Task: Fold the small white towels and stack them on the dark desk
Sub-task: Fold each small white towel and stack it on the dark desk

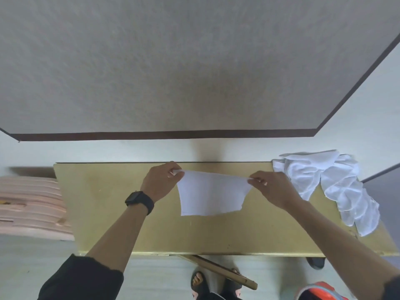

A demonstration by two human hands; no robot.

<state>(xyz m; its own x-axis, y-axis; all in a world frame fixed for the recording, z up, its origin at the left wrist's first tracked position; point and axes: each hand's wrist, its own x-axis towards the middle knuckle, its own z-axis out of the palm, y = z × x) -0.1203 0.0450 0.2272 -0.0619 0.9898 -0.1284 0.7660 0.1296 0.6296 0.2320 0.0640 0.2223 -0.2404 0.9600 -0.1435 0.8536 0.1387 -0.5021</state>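
A small white towel (pixel 211 194) hangs spread between my two hands over the yellowish desk (pixel 108 208). My left hand (pixel 161 181) pinches its upper left corner. My right hand (pixel 273 187) pinches the upper right corner. The towel's lower edge rests on or just above the desk top; I cannot tell which. A heap of crumpled white towels (pixel 331 187) lies at the desk's right end, partly draped over its edge. No folded stack is in view.
A wall stands right behind the desk. A pink ribbed object (pixel 30 206) sits left of the desk. Below the front edge are a slanting wooden strip (pixel 220 271), my sandalled foot (pixel 198 282) and an orange-red item (pixel 318 292).
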